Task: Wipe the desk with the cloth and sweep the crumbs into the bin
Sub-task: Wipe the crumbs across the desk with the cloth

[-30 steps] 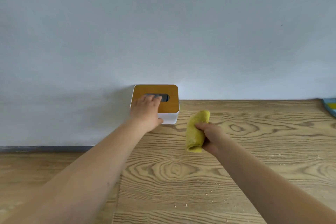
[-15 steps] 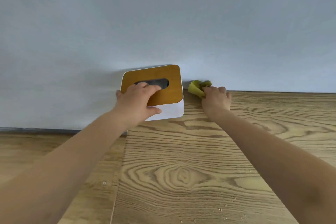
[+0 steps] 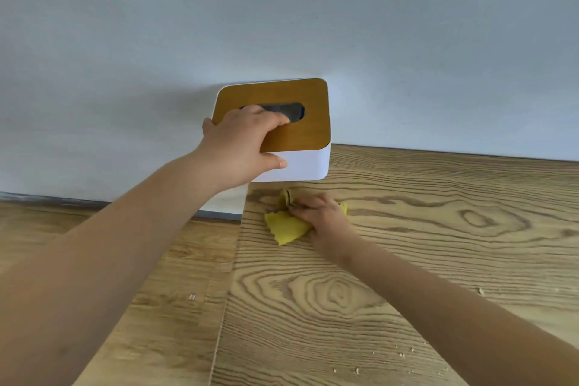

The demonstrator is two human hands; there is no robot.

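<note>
My left hand (image 3: pixel 241 147) grips a white tissue box (image 3: pixel 300 163) with a brown wooden lid, fingers in its slot and thumb on its front, and holds it lifted above the desk's back left corner. My right hand (image 3: pixel 322 216) presses a crumpled yellow cloth (image 3: pixel 285 226) onto the wooden desk (image 3: pixel 438 229) just below the raised box. Small crumbs (image 3: pixel 401 356) lie scattered on the desk nearer to me, at the right. No bin is in view.
A pale wall (image 3: pixel 282 25) stands right behind the desk. The desk's left edge (image 3: pixel 230 276) runs down the middle of the view, with a wooden floor (image 3: pixel 141 260) beyond it. One crumb (image 3: pixel 192 297) lies on the floor.
My left hand has lifted the tissue box higher. My right hand has drawn the cloth from the wall edge toward me and to the left, under the box.
</note>
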